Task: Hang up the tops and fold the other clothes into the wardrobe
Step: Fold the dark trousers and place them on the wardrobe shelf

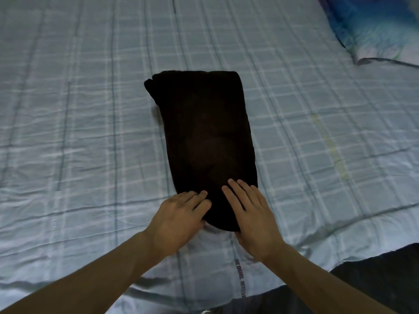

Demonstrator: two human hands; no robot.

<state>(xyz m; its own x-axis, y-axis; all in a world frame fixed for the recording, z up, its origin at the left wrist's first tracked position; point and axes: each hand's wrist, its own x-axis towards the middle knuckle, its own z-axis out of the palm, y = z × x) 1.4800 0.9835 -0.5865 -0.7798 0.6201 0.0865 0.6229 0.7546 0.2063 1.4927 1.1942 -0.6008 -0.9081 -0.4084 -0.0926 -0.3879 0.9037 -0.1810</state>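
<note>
While the dark folded garment [204,132] is lying lengthwise in the middle of the checked bedsheet [79,109], the left hand [179,214] and the right hand [251,214] are resting flat on its near end, fingers straight, gripping nothing. The cloth is looking soft, limp and light, so it is likely to sag and unfold if lifted by one edge. Sliding both palms under the long sides is probably the way to keep the fold neat.
</note>
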